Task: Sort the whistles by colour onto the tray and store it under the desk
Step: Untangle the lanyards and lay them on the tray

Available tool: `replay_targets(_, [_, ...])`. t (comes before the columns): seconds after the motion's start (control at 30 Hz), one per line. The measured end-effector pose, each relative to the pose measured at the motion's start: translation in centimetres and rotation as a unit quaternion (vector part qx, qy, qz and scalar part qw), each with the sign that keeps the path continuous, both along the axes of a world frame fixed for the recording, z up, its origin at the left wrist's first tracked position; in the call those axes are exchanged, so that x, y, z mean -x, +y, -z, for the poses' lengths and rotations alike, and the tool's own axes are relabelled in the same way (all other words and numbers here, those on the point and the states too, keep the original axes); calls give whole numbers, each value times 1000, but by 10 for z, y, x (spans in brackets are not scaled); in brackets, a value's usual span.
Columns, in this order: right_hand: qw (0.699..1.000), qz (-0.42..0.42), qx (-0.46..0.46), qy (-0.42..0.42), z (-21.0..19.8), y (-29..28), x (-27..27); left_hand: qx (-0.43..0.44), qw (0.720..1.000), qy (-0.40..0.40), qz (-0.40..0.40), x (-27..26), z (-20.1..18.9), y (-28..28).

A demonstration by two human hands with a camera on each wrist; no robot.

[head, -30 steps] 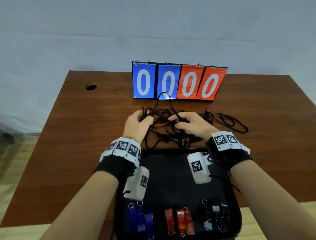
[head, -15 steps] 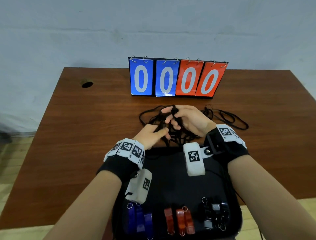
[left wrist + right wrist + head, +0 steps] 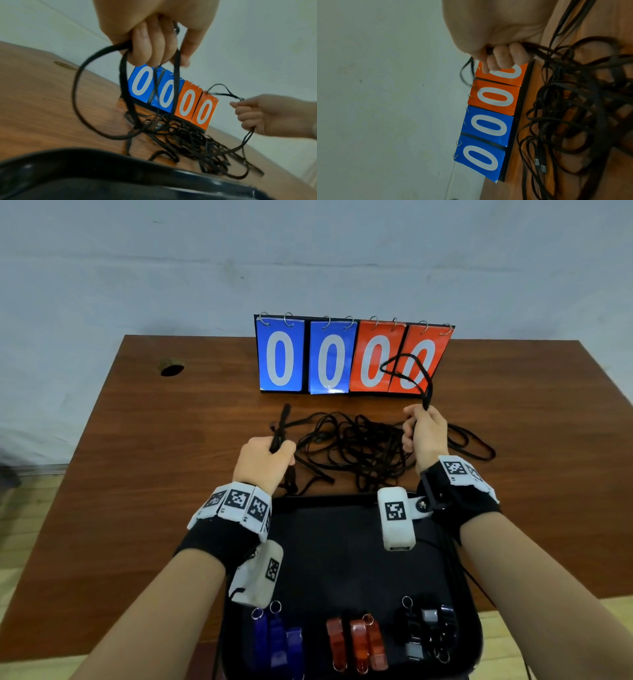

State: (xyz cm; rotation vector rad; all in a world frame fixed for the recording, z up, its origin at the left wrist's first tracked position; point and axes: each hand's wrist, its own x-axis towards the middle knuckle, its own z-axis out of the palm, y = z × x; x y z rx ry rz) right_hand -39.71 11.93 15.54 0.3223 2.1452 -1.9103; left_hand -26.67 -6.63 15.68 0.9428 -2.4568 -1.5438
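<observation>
**Coach:** Brown wooden desk (image 3: 171, 474) against a pale wall, a flip scoreboard with blue and orange zero cards (image 3: 352, 357) at the back. Where are the whistles?

**Helper:** On the flat black tray (image 3: 342, 542) at the near edge of the desk, along its near side: blue plastic whistles (image 3: 277, 642) left, orange plastic whistles (image 3: 359, 645) in the middle, black whistles (image 3: 428, 635) right.

**Coach:** And the hands?

**Helper:** Both are closed round strands of the tangled black lanyard cords (image 3: 359, 450) just beyond the tray. The left hand (image 3: 265, 463) clenches a bunch; the right hand (image 3: 424, 436) grips a strand whose loop rises in front of the orange cards.

**Coach:** The sorting looks finished, so I'd judge the cords are what's left. Draw one loop out slowly and keep the other fist steady as an anchor. A hard tug would likely tighten the knot or drag cords into the scoreboard.

**Helper:** I'd also keep loose ends off the tray's rim before sliding it under.
</observation>
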Motion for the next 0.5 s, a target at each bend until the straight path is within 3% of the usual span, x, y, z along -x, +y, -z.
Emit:
replay_targets(0.1, [997, -68, -30, -23, -1, 1, -3, 108, 991, -72, 38, -4, -4, 5])
replay_targets(0.17, [988, -132, -66, -33, -1, -1, -7, 167, 982, -66, 57, -5, -5, 7])
replay_targets(0.2, [985, -156, -71, -32, -2, -1, -10, 147, 987, -31, 50, -4, -4, 7])
replay_targets(0.27, [980, -193, -46, -25, -2, -2, -18, -15, 999, 42, 18, 1, -2, 9])
replay_targets(0.33, [975, -224, 3, -19, -5, -3, -26, -209, 974, 84, -10, 3, -4, 13])
replay_targets(0.37, [971, -237, 30, -19, -8, -3, -30, -260, 960, 100, -7, 4, -5, 15])
replay_targets(0.5, [952, -275, 132, -33, -25, -4, -38, -237, 964, 83, 87, 8, -3, 31])
